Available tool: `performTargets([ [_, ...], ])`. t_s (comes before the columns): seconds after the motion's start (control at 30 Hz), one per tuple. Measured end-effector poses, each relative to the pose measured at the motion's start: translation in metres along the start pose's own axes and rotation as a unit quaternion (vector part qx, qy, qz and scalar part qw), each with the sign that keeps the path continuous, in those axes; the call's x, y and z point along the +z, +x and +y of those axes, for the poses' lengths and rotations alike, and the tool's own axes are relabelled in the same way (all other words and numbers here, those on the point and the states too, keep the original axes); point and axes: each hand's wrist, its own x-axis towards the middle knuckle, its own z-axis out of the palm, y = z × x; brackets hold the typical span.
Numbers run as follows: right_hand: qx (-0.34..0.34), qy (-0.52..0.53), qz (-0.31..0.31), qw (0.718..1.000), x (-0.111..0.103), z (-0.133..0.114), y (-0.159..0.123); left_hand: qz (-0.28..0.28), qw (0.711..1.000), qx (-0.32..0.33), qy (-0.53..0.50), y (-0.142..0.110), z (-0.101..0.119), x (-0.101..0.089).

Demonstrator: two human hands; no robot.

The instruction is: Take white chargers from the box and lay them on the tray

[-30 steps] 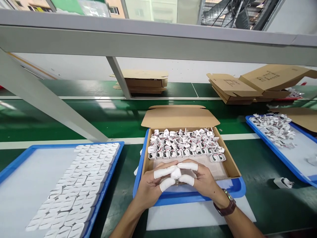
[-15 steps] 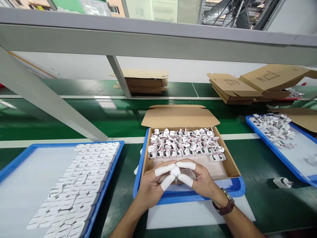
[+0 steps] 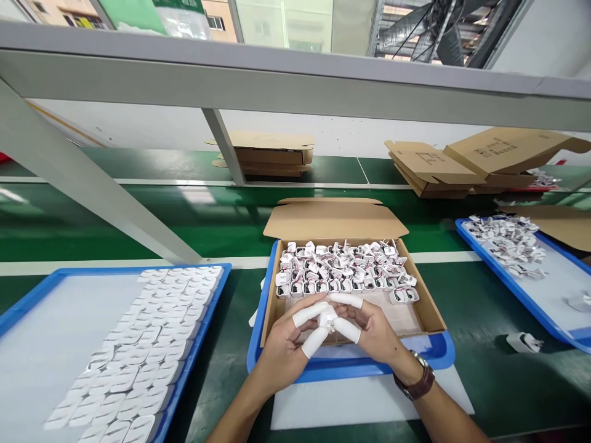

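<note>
My left hand [image 3: 282,344] and my right hand [image 3: 373,332] meet over the near end of an open cardboard box [image 3: 429,311]. White finger cots cover the fingertips of both. Together they pinch one small white charger part [image 3: 327,318] between thumbs and forefingers. A brown watch sits on my right wrist. The box stands in a blue tray [image 3: 434,360] and its far half is packed with several rows of white charger parts with red wires [image 3: 344,267].
A blue tray [image 3: 28,304] at the left holds rows of white plastic covers [image 3: 152,344]. Another blue tray [image 3: 567,335] at the right holds a heap of charger parts [image 3: 505,243]. One loose part [image 3: 521,342] lies on the green belt. Flattened cardboard boxes [image 3: 484,160] lie beyond, and a grey frame beam [image 3: 92,191] slants at the left.
Both hands have crept slightly away from me toward the rows in the box, still pinching the same small part. The view has shifted a little.
</note>
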Motion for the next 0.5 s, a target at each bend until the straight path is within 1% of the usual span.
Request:
performTargets([
  [0.1, 0.003, 0.004, 0.007, 1.0, -0.001, 0.001, 0.001, -0.012, 1.0, 0.023, 0.006, -0.001, -0.002, 0.0],
  [0.17, 0.007, 0.012, 0.008, 1.0, -0.001, 0.002, 0.001, -0.008, 0.999, 0.028, 0.034, -0.001, -0.003, 0.001],
  [0.33, 0.042, 0.05, -0.002, 0.998, 0.001, 0.003, 0.0, 0.046, 0.993, 0.04, 0.097, -0.001, -0.009, 0.004],
  [0.43, 0.045, 0.053, -0.001, 0.998, 0.0, 0.003, 0.0, 0.067, 0.989, 0.045, 0.123, -0.003, -0.016, 0.005],
  [0.5, 0.045, 0.049, 0.001, 0.998, -0.001, 0.002, 0.0, 0.082, 0.985, 0.036, 0.148, -0.005, -0.02, 0.004],
])
